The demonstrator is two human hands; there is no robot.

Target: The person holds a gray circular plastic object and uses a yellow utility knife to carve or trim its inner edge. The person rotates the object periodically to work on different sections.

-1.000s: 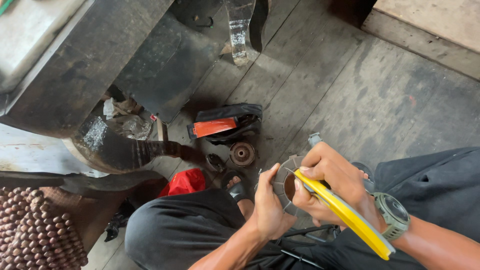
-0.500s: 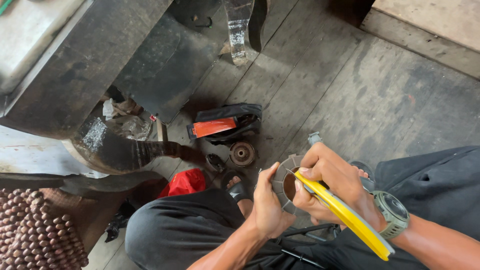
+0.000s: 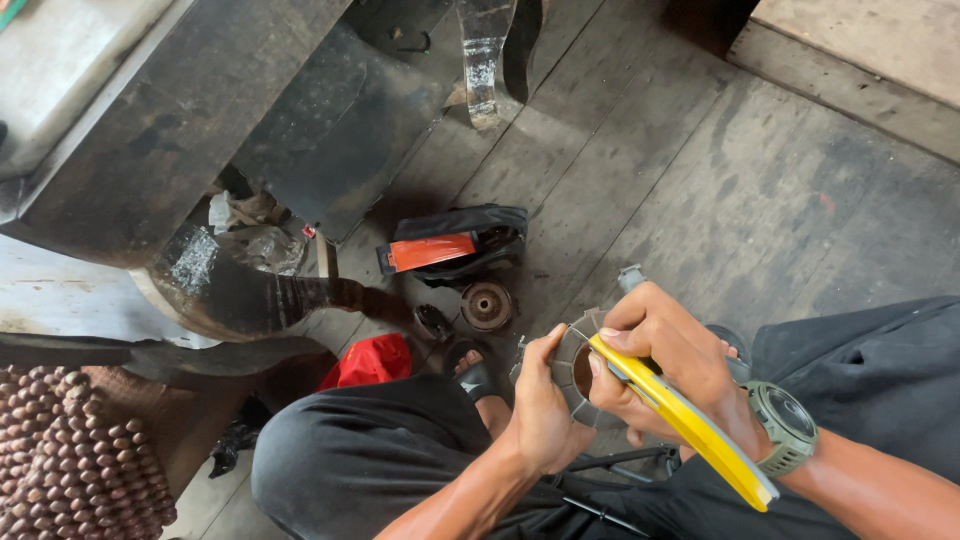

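A person sits low over a dark, worn plank floor [image 3: 700,180], knees apart in black trousers, seen from above their own head.

The left hand [image 3: 540,405] curls around a round grey metal disc [image 3: 575,365] with a dark hollow in its middle, thumb on the near face and fingers wrapped behind the rim. The disc sits upright between the two hands, just above the gap between the knees.

The right hand [image 3: 670,360] is closed in a fist-like grip around a yellow-handled tool [image 3: 690,425]. The handle runs down and to the right past the wrist. The upper end of the tool meets the disc at its hollow centre; the tip itself is hidden, so I cannot tell what kind of tool it is. A green-grey watch [image 3: 785,425] sits on the right wrist.

A foot in a black sandal [image 3: 475,375] shows between the knees. Just beyond it on the floor lies a small rusty round part [image 3: 487,305], and next to that a smaller dark round piece [image 3: 432,322]. Further back rests a black case with an orange strip [image 3: 450,248]. A red cloth [image 3: 370,362] lies beside the left knee.

To the left stands a large dark metal body [image 3: 190,130], with a blackened curved pipe [image 3: 250,290] beneath it. In the bottom left corner is a mat of brown wooden beads [image 3: 65,460]. A pale wooden step [image 3: 860,50] crosses the top right corner.
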